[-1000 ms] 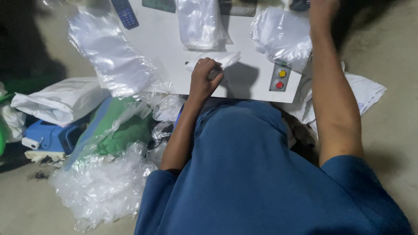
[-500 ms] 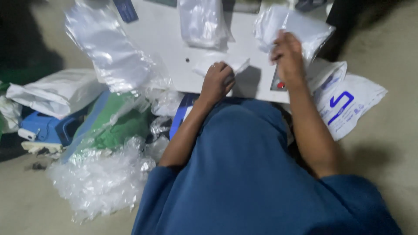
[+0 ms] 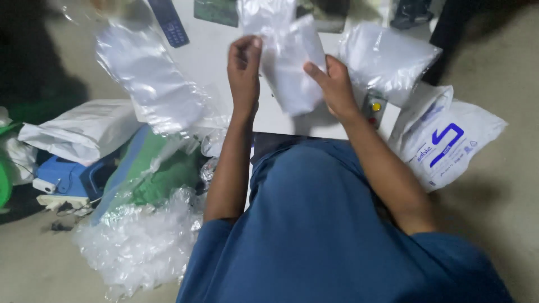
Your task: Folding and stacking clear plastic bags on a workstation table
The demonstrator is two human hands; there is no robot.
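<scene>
Both hands hold up a clear plastic bag (image 3: 292,67) with something white inside, above a white tabletop (image 3: 208,62). My left hand (image 3: 244,67) pinches its left edge, fingers curled. My right hand (image 3: 331,84) grips its right side with the thumb across the front. My lap in blue cloth (image 3: 314,224) fills the lower middle of the view.
More filled clear bags lie at the right (image 3: 387,59) and at the left (image 3: 149,78) of the table. A dark remote (image 3: 171,22) lies at the top. A box with yellow and red buttons (image 3: 373,109) sits by my right wrist. White sacks (image 3: 449,140), crumpled plastic (image 3: 135,247) and a blue device (image 3: 67,177) lie on the floor.
Both hands rose from the tabletop and came together, lifting the plastic bag. My right hand came down from the far bags to join it.
</scene>
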